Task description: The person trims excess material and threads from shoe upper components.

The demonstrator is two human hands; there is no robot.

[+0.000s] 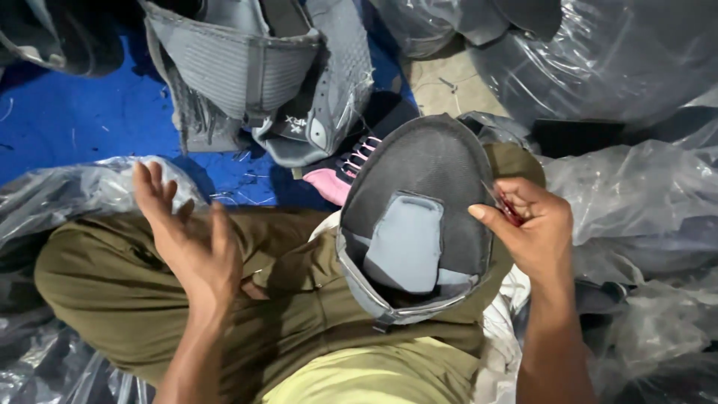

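Your right hand [535, 232] is closed in a grip on the right edge of the dark mesh shoe upper [419, 217], thumb pressed onto its outer face and the fingers curled behind the rim. Tucked in those same fingers is a small red-handled tool [510, 211], lying against the upper's edge; what kind of tool it is cannot be made out. The upper stands propped on your lap, rounded end up, with its pale grey patch [407, 243] facing you in the lower middle and a grey band running round its bottom edge.

Your left hand [191, 239] is well to the left of the upper, open and empty, palm turned toward the upper, fingers spread and raised above your olive-green trouser leg [97, 277]. It touches nothing that can be seen.

Just behind the upper's top-left edge lies a pink piece with lacing [340, 176], resting on the blue sheet [67, 120] that covers the floor. Farther behind the upper, on that sheet, sits a heap of grey shoe uppers [254, 67]. Clear plastic bags [636, 187] of dark pieces crowd the right side of the upper, and another crumpled plastic bag [67, 194] lies to its far left, beyond your left hand.
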